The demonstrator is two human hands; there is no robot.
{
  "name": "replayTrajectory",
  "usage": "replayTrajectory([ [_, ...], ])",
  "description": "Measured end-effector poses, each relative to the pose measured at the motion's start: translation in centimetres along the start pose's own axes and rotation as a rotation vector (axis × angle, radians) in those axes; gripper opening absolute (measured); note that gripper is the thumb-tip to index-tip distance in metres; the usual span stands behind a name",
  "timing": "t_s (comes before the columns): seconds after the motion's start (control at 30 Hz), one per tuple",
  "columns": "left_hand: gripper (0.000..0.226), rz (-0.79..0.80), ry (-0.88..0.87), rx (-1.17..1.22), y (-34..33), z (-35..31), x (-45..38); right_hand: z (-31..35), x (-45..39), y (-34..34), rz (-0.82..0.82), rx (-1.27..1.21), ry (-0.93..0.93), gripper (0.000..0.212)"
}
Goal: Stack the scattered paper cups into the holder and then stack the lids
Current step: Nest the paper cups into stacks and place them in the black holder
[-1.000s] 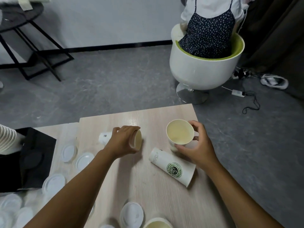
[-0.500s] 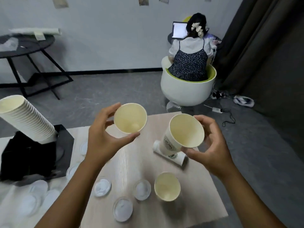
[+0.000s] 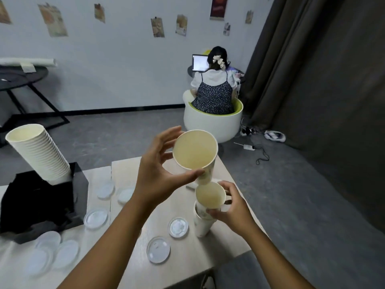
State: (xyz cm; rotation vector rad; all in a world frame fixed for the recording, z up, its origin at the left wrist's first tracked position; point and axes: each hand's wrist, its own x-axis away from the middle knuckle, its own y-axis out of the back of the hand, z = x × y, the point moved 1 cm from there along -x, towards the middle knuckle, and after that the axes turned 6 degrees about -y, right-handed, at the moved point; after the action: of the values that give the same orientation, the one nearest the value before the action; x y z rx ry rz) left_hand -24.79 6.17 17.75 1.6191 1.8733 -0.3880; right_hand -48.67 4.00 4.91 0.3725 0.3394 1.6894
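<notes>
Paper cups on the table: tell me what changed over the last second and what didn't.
Both hands lifted a cup off the table. The right hand then lowered its cup into the upright cup on the table, nesting it partway. The left hand raised its cup higher, mouth toward the camera. The tall stack in the black holder and the scattered lids appear unmoved.

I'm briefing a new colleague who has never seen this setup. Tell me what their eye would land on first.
First, the left hand holding up a cream paper cup, mouth toward the camera, centre frame. Just below, the right hand sets a second paper cup into an upright printed cup on the pale wooden table. At left, a tall leaning stack of white cups rises from a black holder, with clear plastic lids scattered around.
</notes>
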Motion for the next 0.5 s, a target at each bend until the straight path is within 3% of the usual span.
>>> replayTrajectory([
  [0.13, 0.095, 0.116, 0.065, -0.014, -2.2, 1.7, 1.6, -2.1, 0.6, -1.1, 0.008, 0.029, -0.084, 0.077],
  [0.27, 0.087, 0.219, 0.144, -0.055, -3.7, 4.7, 3.3, -2.8, 2.0, -0.6, -0.050, 0.013, -0.106, 0.094],
  [0.5, 0.086, 0.210, 0.244, -0.015, -5.1, 7.0, 4.1, 0.5, 1.8, 0.8, -0.109, -0.061, 0.007, 0.094],
])
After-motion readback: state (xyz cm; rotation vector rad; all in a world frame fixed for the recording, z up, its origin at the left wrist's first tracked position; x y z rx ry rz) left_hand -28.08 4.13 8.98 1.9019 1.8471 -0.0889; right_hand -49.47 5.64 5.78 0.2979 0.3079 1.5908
